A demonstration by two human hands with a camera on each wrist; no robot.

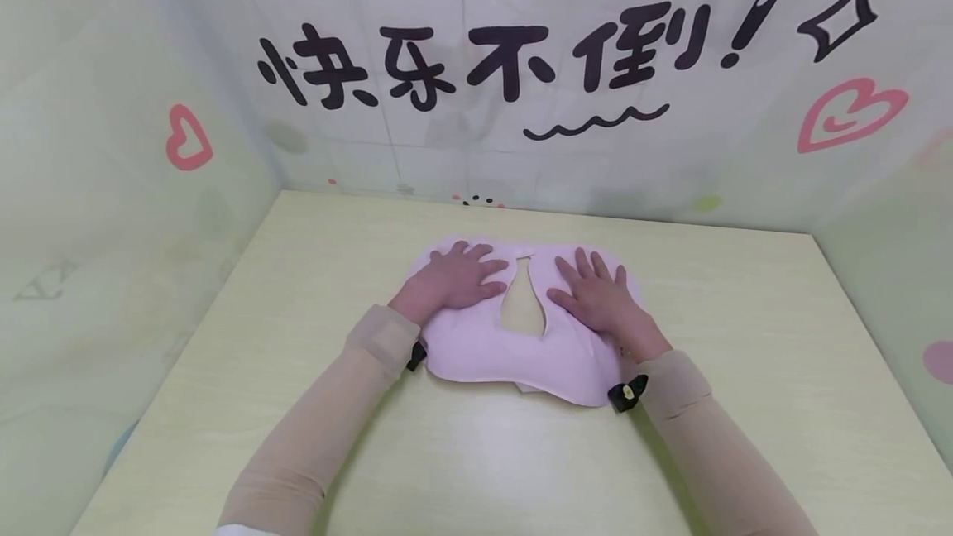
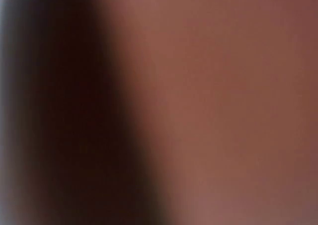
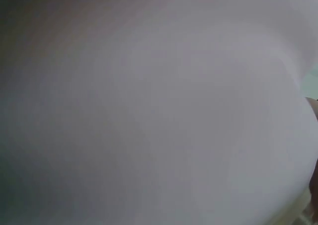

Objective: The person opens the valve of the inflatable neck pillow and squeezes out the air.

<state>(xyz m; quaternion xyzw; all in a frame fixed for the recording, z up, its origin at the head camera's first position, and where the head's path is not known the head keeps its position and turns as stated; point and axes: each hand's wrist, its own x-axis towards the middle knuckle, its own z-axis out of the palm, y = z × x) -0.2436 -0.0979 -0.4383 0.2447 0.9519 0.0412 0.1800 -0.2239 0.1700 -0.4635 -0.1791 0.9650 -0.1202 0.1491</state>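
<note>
A folded pale pink garment (image 1: 514,350) lies in the middle of the light wooden table (image 1: 298,404), with a vase-shaped gap showing the table between its two halves. My left hand (image 1: 454,279) lies flat on the garment's left half, fingers spread. On the right half my right hand (image 1: 596,292) presses flat the same way. The left wrist view is a brown blur and shows nothing clear. The right wrist view is filled by the blurred pink cloth (image 3: 159,115).
Printed fabric walls (image 1: 476,81) with black characters and pink hearts close in the table at the back and on both sides. Bare tabletop surrounds the garment in front and to either side.
</note>
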